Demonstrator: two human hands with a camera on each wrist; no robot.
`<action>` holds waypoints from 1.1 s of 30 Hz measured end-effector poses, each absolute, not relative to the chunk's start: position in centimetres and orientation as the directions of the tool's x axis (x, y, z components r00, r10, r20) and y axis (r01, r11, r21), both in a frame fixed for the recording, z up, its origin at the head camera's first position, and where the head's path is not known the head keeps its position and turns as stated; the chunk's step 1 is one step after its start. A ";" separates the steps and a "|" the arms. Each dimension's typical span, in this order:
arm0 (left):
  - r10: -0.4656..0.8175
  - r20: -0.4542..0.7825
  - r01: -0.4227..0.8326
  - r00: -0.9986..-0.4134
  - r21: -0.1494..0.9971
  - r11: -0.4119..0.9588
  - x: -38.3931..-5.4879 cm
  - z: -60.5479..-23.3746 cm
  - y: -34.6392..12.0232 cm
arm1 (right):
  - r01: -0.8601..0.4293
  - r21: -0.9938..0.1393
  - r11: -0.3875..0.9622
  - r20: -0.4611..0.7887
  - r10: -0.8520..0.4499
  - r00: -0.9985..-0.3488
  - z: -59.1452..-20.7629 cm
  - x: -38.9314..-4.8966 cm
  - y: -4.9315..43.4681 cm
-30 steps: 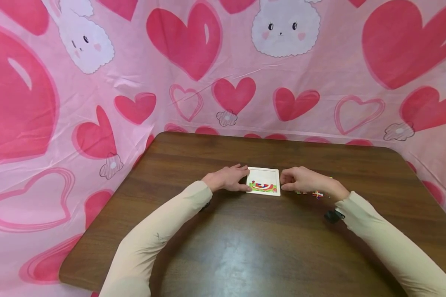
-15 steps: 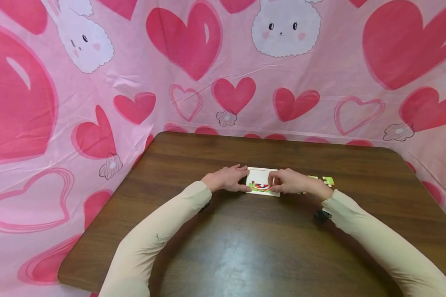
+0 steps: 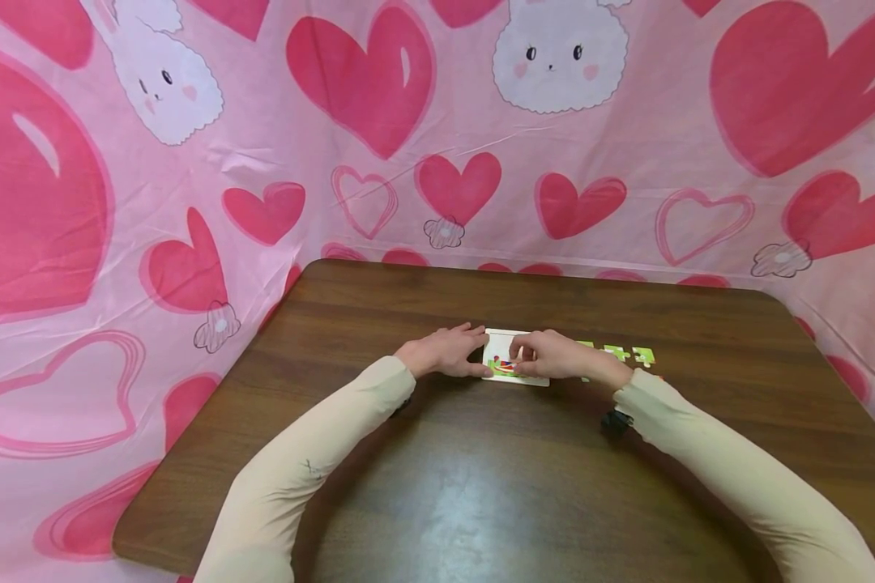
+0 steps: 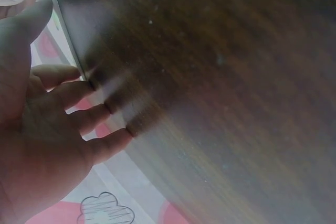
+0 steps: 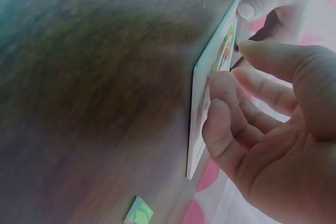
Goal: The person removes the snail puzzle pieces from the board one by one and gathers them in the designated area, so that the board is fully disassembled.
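A small white puzzle board with a picture along its near edge lies on the wooden table. The left hand rests at the board's left edge, fingers extended, thumb near the lower left corner. Over the board's right half, the right hand holds its thumb and forefinger close together with the other fingers curled. A puzzle piece appears pinched there, mostly hidden by the fingers. In the right wrist view the right hand's fingertips are right at the surface of the board.
Several green and white puzzle pieces lie right of the board, partly behind the right forearm. One loose piece shows low in the right wrist view. A pink curtain with hearts hangs behind the brown table.
The right hand has moved left from beside the board to over its picture, uncovering more loose pieces on the right. The left hand has stayed in place.
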State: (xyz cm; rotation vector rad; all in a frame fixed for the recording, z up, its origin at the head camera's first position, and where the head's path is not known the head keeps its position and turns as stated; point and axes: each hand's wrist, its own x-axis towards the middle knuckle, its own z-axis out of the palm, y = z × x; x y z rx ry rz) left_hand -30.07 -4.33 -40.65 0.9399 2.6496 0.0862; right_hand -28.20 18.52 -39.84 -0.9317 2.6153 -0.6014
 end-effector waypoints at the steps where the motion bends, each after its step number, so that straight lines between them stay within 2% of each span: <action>1: 0.624 -0.284 0.605 -0.728 0.164 0.780 -30.1 -40.6 -4.3 | -0.515 -0.487 0.705 -0.145 -0.647 -0.749 -39.9 -28.3 18.4; 13: 0.629 -0.286 0.613 -0.723 0.153 0.775 -30.1 -40.7 -4.2 | -0.468 -0.569 0.676 -0.138 -0.639 -0.756 -40.9 -29.0 17.9; 23: 0.631 -0.282 0.617 -0.723 0.149 0.773 -30.1 -40.4 -4.2 | -0.478 -0.484 0.733 -0.136 -0.603 -0.786 -40.9 -29.0 16.6; 33: 0.629 -0.287 0.611 -0.723 0.161 0.775 -30.1 -40.5 -4.2 | -0.451 -0.507 0.734 -0.159 -0.594 -0.789 -40.8 -29.0 16.4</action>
